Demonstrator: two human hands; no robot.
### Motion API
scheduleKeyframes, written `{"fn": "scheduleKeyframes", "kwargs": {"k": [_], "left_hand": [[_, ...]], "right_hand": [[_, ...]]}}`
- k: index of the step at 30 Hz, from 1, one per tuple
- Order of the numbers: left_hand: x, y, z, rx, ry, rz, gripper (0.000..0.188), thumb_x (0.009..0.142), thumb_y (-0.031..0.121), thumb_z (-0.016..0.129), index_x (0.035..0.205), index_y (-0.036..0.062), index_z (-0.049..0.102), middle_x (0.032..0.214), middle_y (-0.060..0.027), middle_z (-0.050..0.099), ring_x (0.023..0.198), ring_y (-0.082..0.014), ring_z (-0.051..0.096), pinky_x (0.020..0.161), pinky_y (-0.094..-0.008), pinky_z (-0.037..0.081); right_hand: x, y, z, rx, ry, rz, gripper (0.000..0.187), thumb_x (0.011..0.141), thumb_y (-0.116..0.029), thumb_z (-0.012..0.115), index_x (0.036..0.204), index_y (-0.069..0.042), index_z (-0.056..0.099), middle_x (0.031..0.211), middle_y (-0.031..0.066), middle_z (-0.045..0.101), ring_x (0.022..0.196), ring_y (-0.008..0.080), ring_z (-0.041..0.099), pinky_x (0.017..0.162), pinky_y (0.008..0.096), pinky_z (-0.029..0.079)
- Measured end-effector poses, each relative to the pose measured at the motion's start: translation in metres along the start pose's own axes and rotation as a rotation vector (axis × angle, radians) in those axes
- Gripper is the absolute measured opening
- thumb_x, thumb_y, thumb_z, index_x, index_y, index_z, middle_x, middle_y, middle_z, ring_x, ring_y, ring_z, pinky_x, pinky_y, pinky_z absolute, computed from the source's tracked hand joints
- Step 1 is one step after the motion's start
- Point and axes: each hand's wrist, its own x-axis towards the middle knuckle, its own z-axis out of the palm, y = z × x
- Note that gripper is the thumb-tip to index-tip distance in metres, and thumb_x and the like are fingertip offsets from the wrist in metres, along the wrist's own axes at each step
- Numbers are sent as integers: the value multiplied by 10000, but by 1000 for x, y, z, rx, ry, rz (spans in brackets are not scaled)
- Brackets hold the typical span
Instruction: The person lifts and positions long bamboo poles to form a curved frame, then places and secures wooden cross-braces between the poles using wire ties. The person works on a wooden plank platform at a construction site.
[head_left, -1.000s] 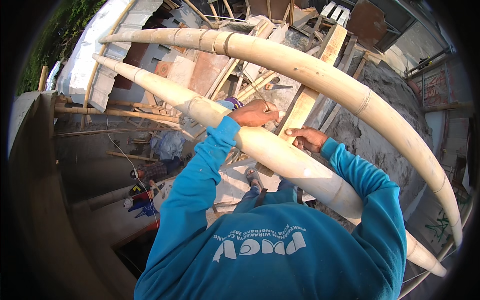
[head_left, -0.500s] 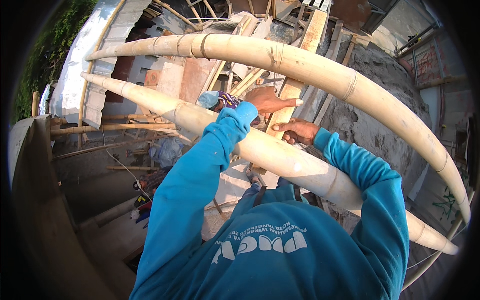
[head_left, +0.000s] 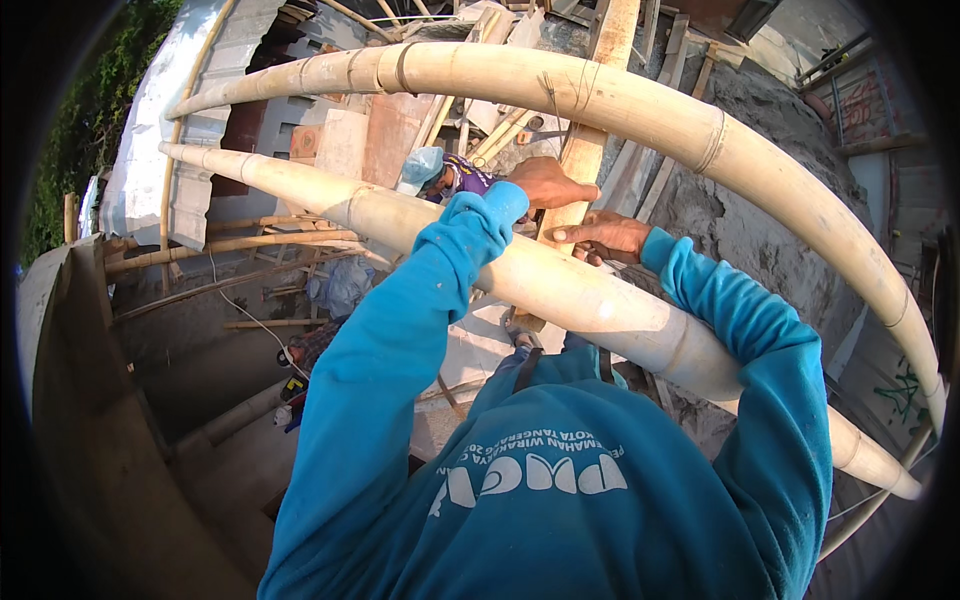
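A long light wooden plank [head_left: 583,160] runs away from me, passing under two thick bamboo poles. My left hand [head_left: 550,184] is closed on the plank's left side between the poles, its thumb lying across the top. Nearer to me, my right hand [head_left: 612,236] grips the plank from the right, thumb on the upper face and fingers curled at the edge. The near bamboo pole [head_left: 570,290] crosses beneath my forearms. Beyond my hands arches the far bamboo pole [head_left: 500,77]. The plank's lower end shows below the near pole, by my foot.
Below, a person in a light blue cap [head_left: 420,170] is partly hidden by my left sleeve. Corrugated metal sheeting [head_left: 160,120] lies at the left. Loose boards [head_left: 655,110] and a grey sand heap [head_left: 760,170] are far below on the right. A pale cord [head_left: 245,315] hangs at left.
The view has shifted slightly, so the poles and plank sit higher in the picture. My left thumb has lowered a little over the plank; both hands stay on it.
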Motion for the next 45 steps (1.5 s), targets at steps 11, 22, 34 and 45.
{"fn": "scheduleKeyframes", "kwargs": {"k": [11,22,34,45], "left_hand": [[-7,-13,-3,-44,-203,-46,902,751,683,688,1124,-137,649,1076,-281,675,808,-348,715,645,-370,590],[-21,-62,-42,-311,-431,13,464,1026,239,431,1437,25,463,1192,-279,660,934,-325,735,801,-369,625],[-12,-57,-6,-317,-289,-9,851,961,691,332,1507,38,363,1336,-352,483,1115,-447,623,1061,-542,450],[-7,-19,-7,-551,-412,10,1158,827,622,711,1473,-176,178,1543,-368,207,1466,-457,225,1123,-670,287]], "right_hand": [[-3,18,7,30,39,-98,706,830,-415,783,1286,80,571,1296,191,637,1178,250,607,1028,354,473],[5,27,8,159,-52,-164,544,866,-235,725,1326,19,587,1299,117,655,1184,213,592,1062,343,417],[5,28,5,121,-3,-112,566,856,-285,735,1294,52,614,1259,131,675,1126,208,610,985,320,458],[4,29,2,-56,-10,-183,576,893,-388,678,1322,-10,610,1275,90,652,1111,194,601,979,306,467]]}}
